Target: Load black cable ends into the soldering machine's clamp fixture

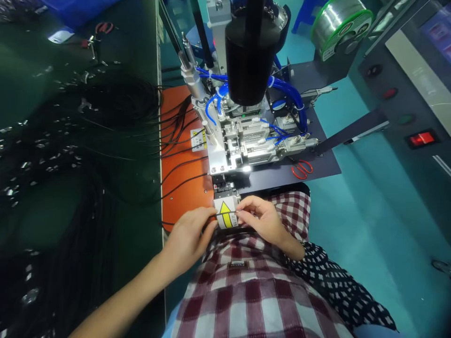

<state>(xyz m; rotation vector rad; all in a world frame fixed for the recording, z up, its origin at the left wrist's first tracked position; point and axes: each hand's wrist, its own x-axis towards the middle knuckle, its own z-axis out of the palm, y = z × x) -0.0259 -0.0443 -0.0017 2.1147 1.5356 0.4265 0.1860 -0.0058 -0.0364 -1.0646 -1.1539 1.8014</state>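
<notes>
A thin black cable (pixel 226 213) runs across a white plate (pixel 220 222) marked with a yellow arrow. My left hand (pixel 188 232) pinches the cable at the plate's left edge. At its right edge, my right hand (pixel 262 218) grips the cable's end between thumb and fingers; a small pale tip shows there, its detail too small to make out. Just beyond the plate is the front of a metal machine (pixel 246 145) with blue air tubes. More black cables (pixel 185 164) lie over the orange board (pixel 186 188) and lead into the machine's left side.
A dark table on the left carries a large heap of black cables (pixel 116 101) and red-handled pliers (pixel 104 29). Red-handled scissors (pixel 302 169) lie right of the machine. A solder wire spool (pixel 338 28) stands at the back right, near a control box with a red switch (pixel 422 139).
</notes>
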